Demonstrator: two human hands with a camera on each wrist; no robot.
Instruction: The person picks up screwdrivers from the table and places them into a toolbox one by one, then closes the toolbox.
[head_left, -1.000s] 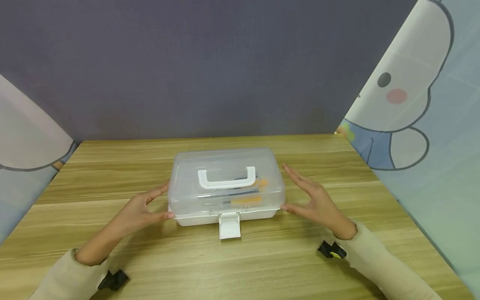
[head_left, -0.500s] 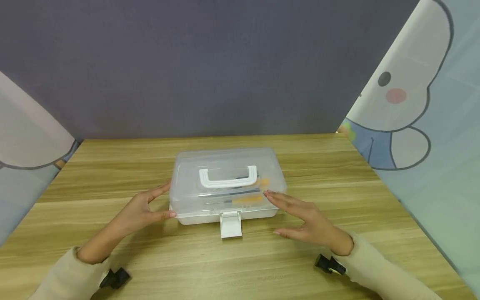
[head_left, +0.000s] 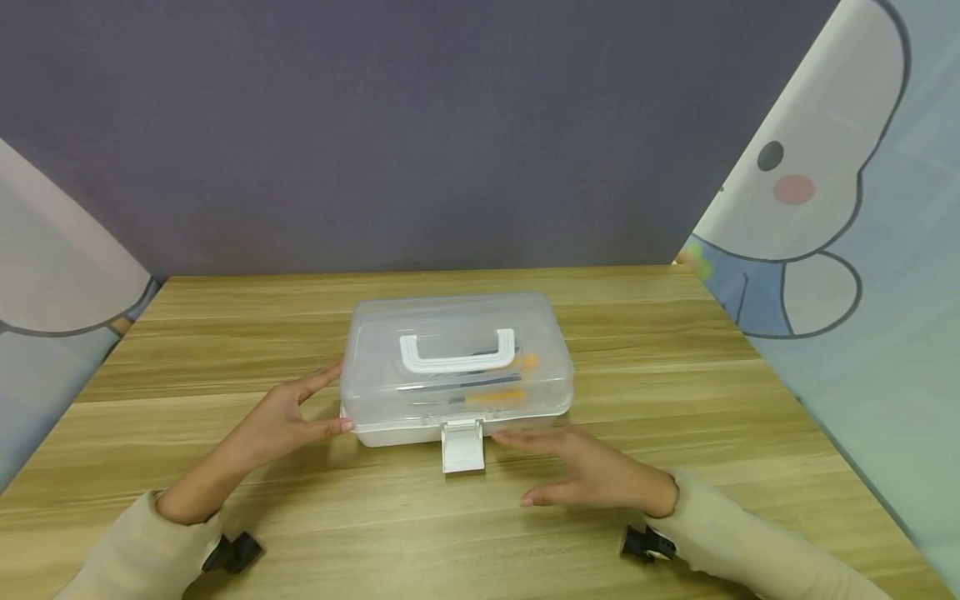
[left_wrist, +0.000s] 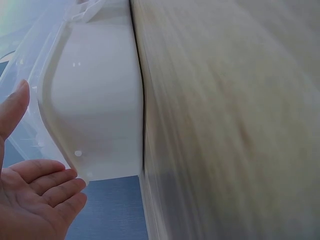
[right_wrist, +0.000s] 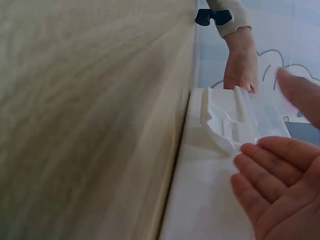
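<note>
A plastic storage box with a clear lid and a white base stands in the middle of the table in the head view. Its white carry handle lies flat on the lid, and the white front latch is flipped outward. Dark and orange items show blurred through the lid. At the box's left end is my left hand, thumb at the front corner and fingers straight along the side. My right hand reaches in from the right with extended fingers, fingertips right beside the latch at the lid's rim.
The wooden table runs back to a dark grey panel. Cartoon-printed cloth hangs on both sides. A small black device is strapped at the right wrist, another at the left.
My right hand has left the box's right end, passed over its front right corner and come down left to the latch. The left hand stays at the left end.
</note>
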